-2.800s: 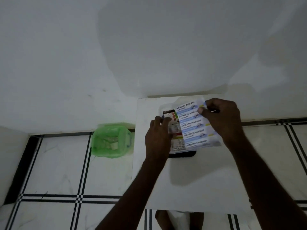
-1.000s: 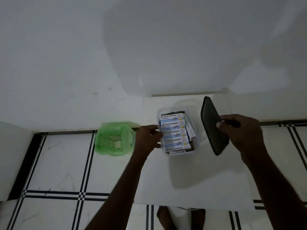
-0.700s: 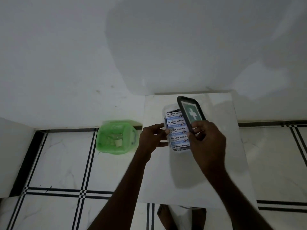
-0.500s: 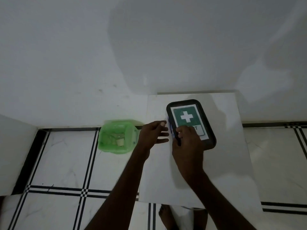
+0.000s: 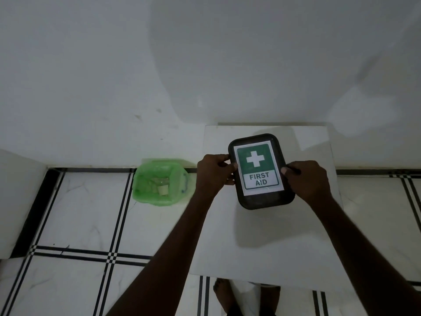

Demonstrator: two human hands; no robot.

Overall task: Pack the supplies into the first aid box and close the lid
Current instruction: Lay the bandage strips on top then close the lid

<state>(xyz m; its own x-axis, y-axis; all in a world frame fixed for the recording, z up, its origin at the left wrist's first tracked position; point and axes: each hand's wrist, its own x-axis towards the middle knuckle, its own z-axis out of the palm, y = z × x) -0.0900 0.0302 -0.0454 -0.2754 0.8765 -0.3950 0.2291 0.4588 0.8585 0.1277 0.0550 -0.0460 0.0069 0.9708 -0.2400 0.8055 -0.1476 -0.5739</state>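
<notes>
Nearest the camera, two bare forearms reach forward over a white table. The left hand is clamped on the left edge of the black lid, thumb on top, fingers curled around the side. The right hand grips the opposite edge the same way, thumb resting on the lid's top. Between the hands, the lid lies flat over the first aid box (the box itself is hidden beneath), showing a green label with a white cross. Left of the left hand, on the tiled floor, stands a green-lined bin.
</notes>
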